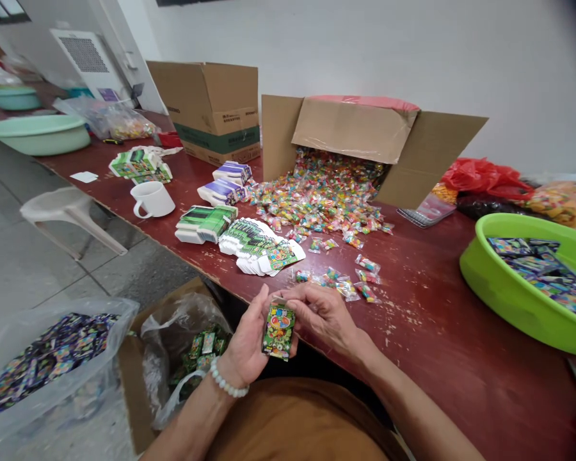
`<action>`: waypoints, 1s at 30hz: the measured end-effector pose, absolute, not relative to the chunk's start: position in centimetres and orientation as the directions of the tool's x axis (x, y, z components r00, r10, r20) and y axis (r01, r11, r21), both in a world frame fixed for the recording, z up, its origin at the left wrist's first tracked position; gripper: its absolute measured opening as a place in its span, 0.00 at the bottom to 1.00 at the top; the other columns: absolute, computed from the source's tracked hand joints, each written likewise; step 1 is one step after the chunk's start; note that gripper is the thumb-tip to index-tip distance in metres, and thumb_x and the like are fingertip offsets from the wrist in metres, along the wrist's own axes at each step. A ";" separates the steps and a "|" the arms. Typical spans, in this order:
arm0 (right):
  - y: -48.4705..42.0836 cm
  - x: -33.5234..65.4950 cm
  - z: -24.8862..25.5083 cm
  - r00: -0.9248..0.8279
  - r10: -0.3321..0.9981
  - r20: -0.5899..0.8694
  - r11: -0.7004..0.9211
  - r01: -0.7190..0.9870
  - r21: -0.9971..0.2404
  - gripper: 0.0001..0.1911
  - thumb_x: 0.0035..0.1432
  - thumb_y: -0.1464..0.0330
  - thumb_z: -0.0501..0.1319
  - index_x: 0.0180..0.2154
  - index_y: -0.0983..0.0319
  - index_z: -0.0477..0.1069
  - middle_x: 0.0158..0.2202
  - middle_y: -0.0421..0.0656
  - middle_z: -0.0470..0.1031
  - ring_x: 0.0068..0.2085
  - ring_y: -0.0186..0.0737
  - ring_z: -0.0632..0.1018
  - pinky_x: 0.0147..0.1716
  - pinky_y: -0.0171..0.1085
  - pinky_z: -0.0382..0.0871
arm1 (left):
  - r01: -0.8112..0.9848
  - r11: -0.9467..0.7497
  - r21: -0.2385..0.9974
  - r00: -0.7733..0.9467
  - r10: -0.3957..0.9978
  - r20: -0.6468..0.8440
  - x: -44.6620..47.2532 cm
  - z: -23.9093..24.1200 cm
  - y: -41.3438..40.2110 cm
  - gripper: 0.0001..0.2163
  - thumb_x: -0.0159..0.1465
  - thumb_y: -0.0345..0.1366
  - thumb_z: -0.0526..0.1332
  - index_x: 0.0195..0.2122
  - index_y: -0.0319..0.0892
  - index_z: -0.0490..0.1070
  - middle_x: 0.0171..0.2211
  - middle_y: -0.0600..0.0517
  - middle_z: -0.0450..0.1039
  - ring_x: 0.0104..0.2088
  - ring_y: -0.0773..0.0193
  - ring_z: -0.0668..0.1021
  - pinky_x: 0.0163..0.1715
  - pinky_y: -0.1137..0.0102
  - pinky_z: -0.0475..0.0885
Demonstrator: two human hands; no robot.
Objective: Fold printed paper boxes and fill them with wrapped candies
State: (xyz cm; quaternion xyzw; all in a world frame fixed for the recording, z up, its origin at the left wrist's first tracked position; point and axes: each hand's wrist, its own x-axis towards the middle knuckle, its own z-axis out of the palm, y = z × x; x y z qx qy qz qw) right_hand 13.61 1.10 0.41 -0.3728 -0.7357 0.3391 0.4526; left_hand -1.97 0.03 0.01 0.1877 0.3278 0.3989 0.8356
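My left hand [246, 342] grips a small green printed carton [279, 331] upright at the near table edge. My right hand [322, 314] pinches the carton's top end, fingers closed on it. Just beyond my hands lie a few loose wrapped candies [350, 282] on the red table [436, 333]. A fanned stack of flat green cartons [259, 246] sits further left, within reach of the left hand.
A tipped cardboard box [365, 137] spills a heap of candies [321, 198]. A green basin [513, 294] of filled packs stands right. White mug [152, 200], purple cartons [225, 186], another box [211, 105]. Below left, a bag-lined box [192, 352] and a plastic bag [48, 358] of packs.
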 end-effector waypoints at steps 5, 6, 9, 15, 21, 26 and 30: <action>1.4 13.6 0.8 -0.296 0.942 0.156 0.179 0.053 -0.982 0.06 0.58 0.65 0.64 0.32 0.61 0.74 0.38 0.44 0.80 0.33 0.36 0.78 0.34 0.36 0.71 | -0.521 0.553 0.650 0.421 0.829 -0.367 -1.7 0.2 0.1 0.23 0.67 0.50 0.53 0.56 0.40 0.68 0.30 0.48 0.78 0.21 0.63 0.78 0.17 0.70 0.74; 1.5 13.5 0.8 -0.299 0.951 0.083 0.088 0.005 -0.996 0.07 0.56 0.64 0.65 0.32 0.62 0.74 0.38 0.44 0.80 0.29 0.34 0.76 0.30 0.34 0.71 | -0.511 0.546 0.664 0.419 0.832 -0.363 -1.7 0.1 0.0 0.24 0.67 0.50 0.52 0.57 0.39 0.68 0.29 0.47 0.78 0.21 0.62 0.78 0.18 0.70 0.74; 1.7 13.3 0.8 -0.324 0.945 -0.055 -0.083 -0.072 -0.994 0.10 0.53 0.63 0.66 0.31 0.64 0.73 0.37 0.46 0.80 0.21 0.29 0.71 0.22 0.32 0.68 | -0.481 0.525 0.702 0.414 0.842 -0.347 -1.7 -0.3 0.0 0.27 0.68 0.52 0.50 0.58 0.37 0.67 0.27 0.46 0.78 0.20 0.63 0.77 0.18 0.71 0.74; 1.3 12.8 -0.1 -0.233 0.973 -0.003 -0.001 0.009 -1.000 0.05 0.54 0.67 0.63 0.29 0.63 0.73 0.38 0.46 0.81 0.24 0.31 0.74 0.22 0.32 0.70 | -0.429 0.527 0.734 0.408 0.838 -0.363 -1.8 -0.7 0.2 0.28 0.66 0.54 0.52 0.59 0.38 0.68 0.31 0.46 0.79 0.20 0.66 0.75 0.17 0.73 0.71; 1.4 12.9 0.0 -0.258 0.966 -0.027 -0.019 0.036 -0.999 0.06 0.56 0.67 0.62 0.28 0.62 0.71 0.39 0.44 0.80 0.23 0.30 0.73 0.21 0.32 0.69 | -0.401 0.516 0.757 0.378 0.846 -0.376 -2.0 -1.5 0.3 0.29 0.64 0.55 0.54 0.57 0.37 0.70 0.28 0.48 0.78 0.19 0.66 0.74 0.17 0.73 0.71; 0.8 13.3 0.7 -0.353 0.914 0.201 0.280 0.189 -0.941 0.07 0.61 0.67 0.59 0.32 0.61 0.74 0.38 0.44 0.77 0.36 0.37 0.77 0.36 0.35 0.71 | -0.477 0.526 0.704 0.341 0.849 -0.404 -2.4 -1.3 0.6 0.19 0.64 0.43 0.59 0.52 0.38 0.73 0.27 0.51 0.76 0.19 0.66 0.75 0.16 0.72 0.71; 0.1 12.6 -0.8 -0.319 0.893 0.318 0.407 0.268 -0.873 0.06 0.58 0.72 0.62 0.39 0.59 0.72 0.45 0.44 0.75 0.43 0.38 0.75 0.41 0.37 0.70 | -0.531 0.575 0.622 0.371 0.818 -0.439 -2.2 -1.4 1.1 0.14 0.64 0.38 0.58 0.48 0.40 0.75 0.28 0.52 0.76 0.18 0.68 0.74 0.15 0.74 0.71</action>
